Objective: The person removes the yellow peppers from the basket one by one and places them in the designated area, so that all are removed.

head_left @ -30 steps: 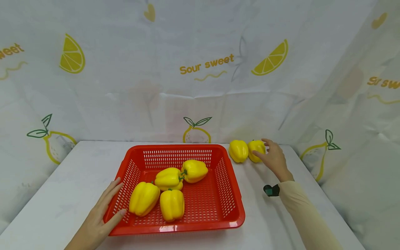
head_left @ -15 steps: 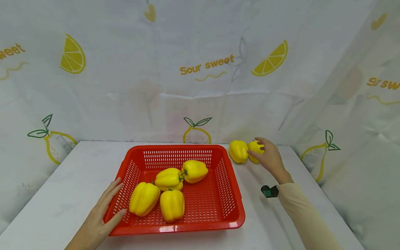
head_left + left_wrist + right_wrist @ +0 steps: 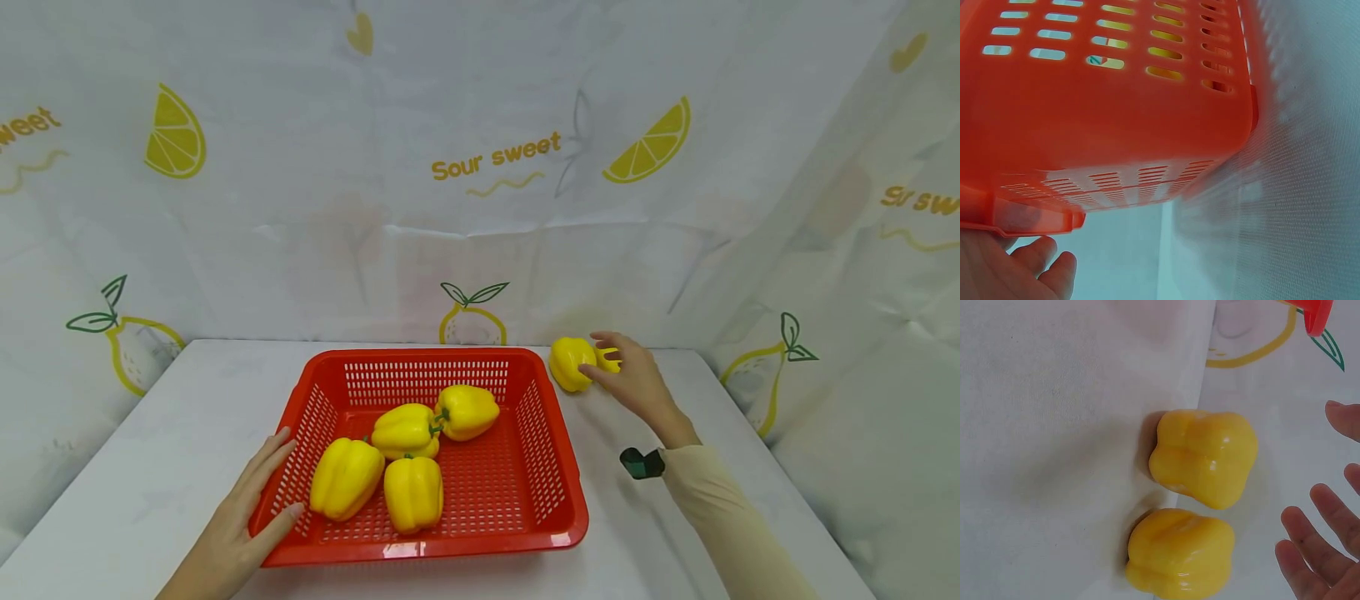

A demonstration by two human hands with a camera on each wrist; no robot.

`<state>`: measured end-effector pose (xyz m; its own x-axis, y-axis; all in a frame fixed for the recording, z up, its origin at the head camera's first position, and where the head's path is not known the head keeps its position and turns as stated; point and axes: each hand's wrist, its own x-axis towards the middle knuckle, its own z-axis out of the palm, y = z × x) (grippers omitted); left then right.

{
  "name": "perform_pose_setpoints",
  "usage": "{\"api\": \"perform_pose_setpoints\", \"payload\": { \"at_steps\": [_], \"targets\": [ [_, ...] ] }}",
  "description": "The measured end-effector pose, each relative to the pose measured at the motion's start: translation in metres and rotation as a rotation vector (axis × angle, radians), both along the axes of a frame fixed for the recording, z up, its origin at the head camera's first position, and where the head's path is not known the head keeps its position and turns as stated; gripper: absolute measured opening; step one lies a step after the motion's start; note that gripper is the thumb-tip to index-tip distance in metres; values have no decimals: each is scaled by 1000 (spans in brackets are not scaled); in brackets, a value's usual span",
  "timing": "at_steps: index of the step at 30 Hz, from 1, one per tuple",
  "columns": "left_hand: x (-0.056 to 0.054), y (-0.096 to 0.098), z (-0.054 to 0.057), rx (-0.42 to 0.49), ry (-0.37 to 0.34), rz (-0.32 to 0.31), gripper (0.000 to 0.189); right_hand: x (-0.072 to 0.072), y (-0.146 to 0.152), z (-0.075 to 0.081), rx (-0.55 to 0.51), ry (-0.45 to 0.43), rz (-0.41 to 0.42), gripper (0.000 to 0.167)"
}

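A red perforated plastic basket (image 3: 480, 546) stands on the white table with several yellow bell peppers (image 3: 347, 479) inside. My left hand (image 3: 238, 525) rests on its left rim with fingers extended, the thumb lying over the edge. In the left wrist view, fingertips (image 3: 1035, 253) show beside the rim's underside. Beyond the basket's right back corner, two more yellow bell peppers lie side by side. My right hand (image 3: 636, 379) hovers over them, spread and holding nothing, near the left pepper (image 3: 570, 363) and partly covering the right one (image 3: 611, 362). The right wrist view shows the fingers apart from both peppers.
A white cloth backdrop (image 3: 480, 250) printed with lemons rises right behind the table's back edge and at both sides. Table surface (image 3: 150, 467) shows left of the basket. A small dark device (image 3: 642, 463) sits at my right wrist.
My right hand has moved left, from the right pepper toward the left one, and now covers more of the right pepper. The left hand, basket and peppers have stayed put.
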<state>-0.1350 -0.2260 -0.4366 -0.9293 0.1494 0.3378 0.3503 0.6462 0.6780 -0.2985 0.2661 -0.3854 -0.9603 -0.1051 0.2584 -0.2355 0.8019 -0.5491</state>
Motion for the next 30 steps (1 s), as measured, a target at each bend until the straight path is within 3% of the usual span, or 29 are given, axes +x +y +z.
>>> {"api": "perform_pose_setpoints", "payload": {
  "at_steps": [15,30],
  "targets": [
    [3,4,5,-11,-25,4,66,10,-22,8,-20,39,137,54],
    [0,-1,-1,-3,-2,4,68,22,-46,19,-22,14,261,56]
  ]
}}
